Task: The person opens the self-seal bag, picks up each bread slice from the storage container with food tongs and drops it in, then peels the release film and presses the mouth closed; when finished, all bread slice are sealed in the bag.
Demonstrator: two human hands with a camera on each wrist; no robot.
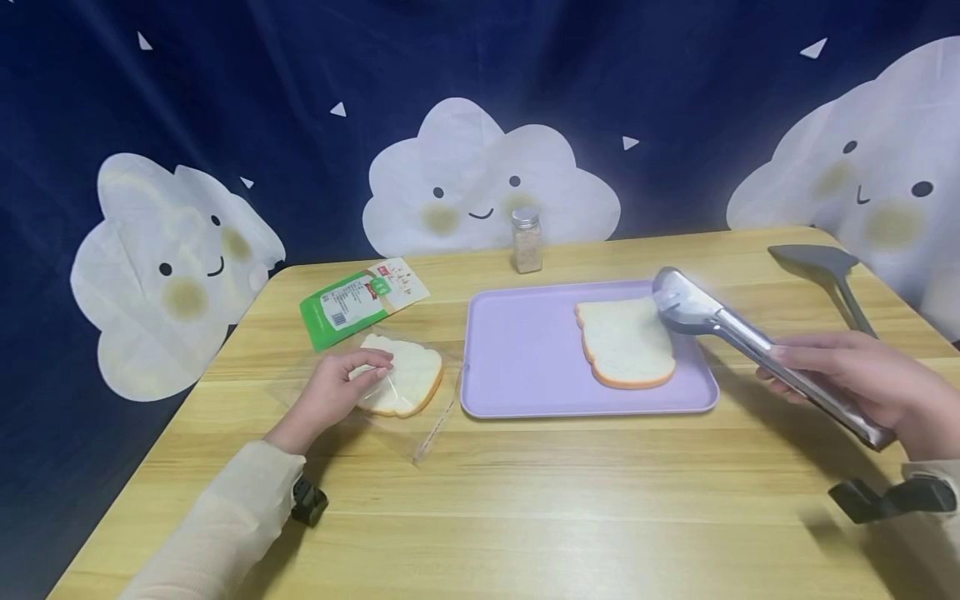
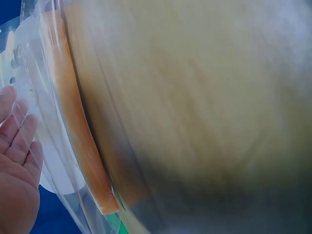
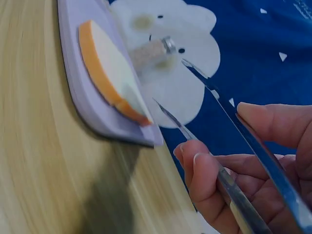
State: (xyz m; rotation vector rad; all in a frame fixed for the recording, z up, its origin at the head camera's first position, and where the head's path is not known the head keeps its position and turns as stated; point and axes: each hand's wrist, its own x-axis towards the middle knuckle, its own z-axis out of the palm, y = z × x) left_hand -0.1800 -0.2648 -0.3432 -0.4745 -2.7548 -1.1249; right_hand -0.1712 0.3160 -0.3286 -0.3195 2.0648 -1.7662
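My left hand (image 1: 341,387) is over a slice of bread (image 1: 412,379) in a clear plastic bag (image 1: 397,442) on the table. Its thumb and fingertips pinch the bag's film; in the left wrist view, the fingers (image 2: 24,131) are against the film beside the slice's brown crust (image 2: 78,122). My right hand (image 1: 862,383) grips metal tongs (image 1: 742,333), whose head is above the right side of a purple tray (image 1: 517,358). Another bread slice (image 1: 630,346) lies on that tray. The right wrist view shows the tongs' arms apart with nothing between the tips.
Behind the bag lies a green and white packet (image 1: 352,308). A small jar (image 1: 527,242) with a silver lid stands behind the tray. At the far right is a dark grey spatula (image 1: 825,267). A dark blue curtain (image 1: 300,67) with cloud prints hangs behind the table.
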